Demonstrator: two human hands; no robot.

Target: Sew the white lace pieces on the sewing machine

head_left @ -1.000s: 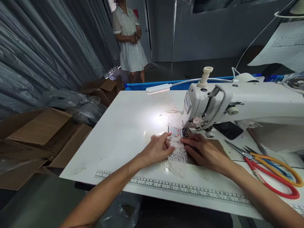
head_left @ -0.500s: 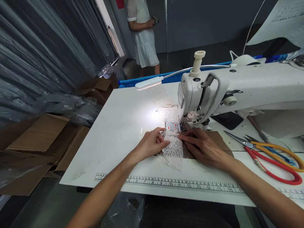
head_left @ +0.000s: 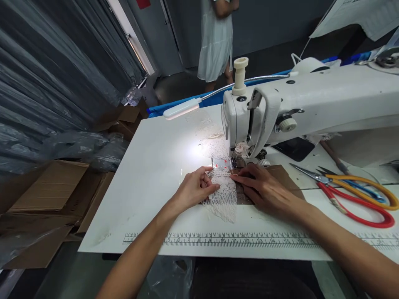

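Note:
A strip of white lace (head_left: 222, 199) lies in front of the needle area of a white sewing machine (head_left: 330, 95). My left hand (head_left: 196, 186) pinches the lace's left edge between thumb and fingers. On the lace's right edge rest the fingertips of my right hand (head_left: 260, 185), stretched out and lying flat over a brown piece of board (head_left: 285, 182). Just beyond the fingers, a shiny plate with red marks (head_left: 222, 163) sits beside the presser foot. More lace (head_left: 215, 147) runs on behind it, under the lamp's glow.
Red-handled scissors (head_left: 358, 207) and orange-handled scissors (head_left: 368, 187) lie at the right. A lamp (head_left: 182, 109) on a bendy neck hangs over the white table (head_left: 149, 166). A printed ruler (head_left: 218, 240) runs along the front edge. Cardboard boxes (head_left: 50, 187) stand at left; a person (head_left: 215, 41) stands behind.
My view has shifted a little. Both hands keep their places on the lace, which looks almost unmoved. The person behind has moved to the right.

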